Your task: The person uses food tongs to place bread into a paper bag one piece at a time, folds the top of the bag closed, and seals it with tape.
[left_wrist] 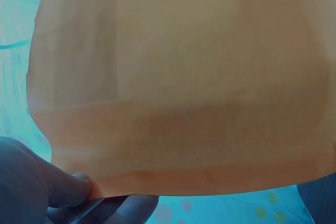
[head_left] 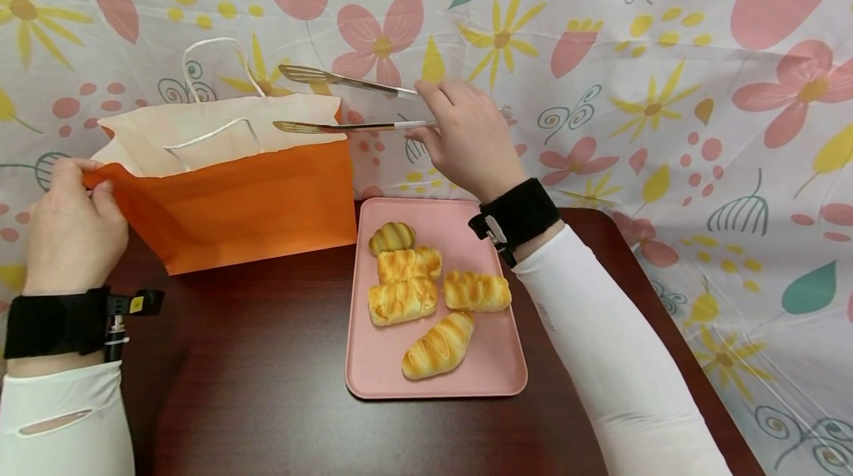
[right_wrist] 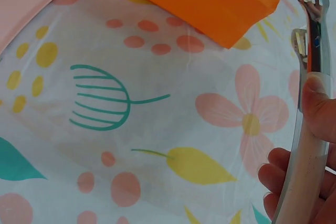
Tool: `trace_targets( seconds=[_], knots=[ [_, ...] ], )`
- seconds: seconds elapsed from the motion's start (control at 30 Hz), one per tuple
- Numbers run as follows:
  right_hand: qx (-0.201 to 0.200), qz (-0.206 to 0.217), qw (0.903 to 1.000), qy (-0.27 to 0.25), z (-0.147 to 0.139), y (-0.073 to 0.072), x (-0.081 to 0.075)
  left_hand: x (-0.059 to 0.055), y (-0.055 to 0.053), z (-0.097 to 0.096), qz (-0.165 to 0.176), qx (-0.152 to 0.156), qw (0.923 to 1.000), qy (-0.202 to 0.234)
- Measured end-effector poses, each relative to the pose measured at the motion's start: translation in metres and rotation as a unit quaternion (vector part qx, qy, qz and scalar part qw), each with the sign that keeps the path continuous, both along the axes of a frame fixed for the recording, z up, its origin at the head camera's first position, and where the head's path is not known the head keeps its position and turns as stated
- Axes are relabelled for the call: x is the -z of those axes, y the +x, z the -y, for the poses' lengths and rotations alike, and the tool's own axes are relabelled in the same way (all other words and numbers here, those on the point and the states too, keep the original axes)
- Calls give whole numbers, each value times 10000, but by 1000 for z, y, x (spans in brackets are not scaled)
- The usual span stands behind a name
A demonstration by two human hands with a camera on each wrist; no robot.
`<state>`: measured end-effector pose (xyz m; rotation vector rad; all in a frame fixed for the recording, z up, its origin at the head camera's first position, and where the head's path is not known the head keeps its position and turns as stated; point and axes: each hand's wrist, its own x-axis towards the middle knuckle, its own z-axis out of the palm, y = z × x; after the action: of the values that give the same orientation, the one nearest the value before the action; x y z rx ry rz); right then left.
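My left hand [head_left: 78, 228] pinches the near left top edge of an orange paper bag [head_left: 253, 206] between thumb and fingers. In the left wrist view the thumb and fingertips grip the rim of the bag [left_wrist: 184, 77]. The bag stands with its mouth spread, white inside, with two white handles. My right hand [head_left: 469, 135] grips a pair of metal tongs [head_left: 373, 126], their slotted tips apart and pointing left over the bag's right side. Nothing sits between the tips. In the right wrist view, fingers and thumb wrap the tongs [right_wrist: 304, 166].
A pink tray [head_left: 380, 380] lies on the dark table [head_left: 266, 372], right of the bag. On it are several bread pieces, including a striped roll [head_left: 392, 238], a loaf with icing lines [head_left: 438, 346] and a golden pastry [head_left: 477, 292]. A flowered cloth [head_left: 666, 54] hangs behind.
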<state>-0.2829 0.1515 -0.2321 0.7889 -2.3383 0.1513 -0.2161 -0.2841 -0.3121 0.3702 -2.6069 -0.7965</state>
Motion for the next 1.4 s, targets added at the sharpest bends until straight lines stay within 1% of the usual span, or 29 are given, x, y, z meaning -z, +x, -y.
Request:
trace_targets(
  seconds=[0.23,0.47,0.73,0.9,1.03,1.23,1.4],
  knots=[
    [46,39,9998,-206,-16,12,8,1,0,1,8,-5,10000,-13],
    [111,-80,9994,-331,-35,21,18,3,-1,1,-58,24,10000,-56],
    [222,82,9979,-597,-55,28,29,0,-1,1,19,-14,10000,-36],
    [362,93,9973,-630,-68,33,38,-1,0,0,73,-28,10000,13],
    [492,169,9963,-687,-79,36,49,-2,0,-1,46,-27,10000,25],
    [584,353,9944,-813,-93,39,70,-2,1,0,49,-28,10000,2],
    [696,846,9908,-794,-105,43,92,-2,1,-1,75,-49,10000,-15]
  ],
)
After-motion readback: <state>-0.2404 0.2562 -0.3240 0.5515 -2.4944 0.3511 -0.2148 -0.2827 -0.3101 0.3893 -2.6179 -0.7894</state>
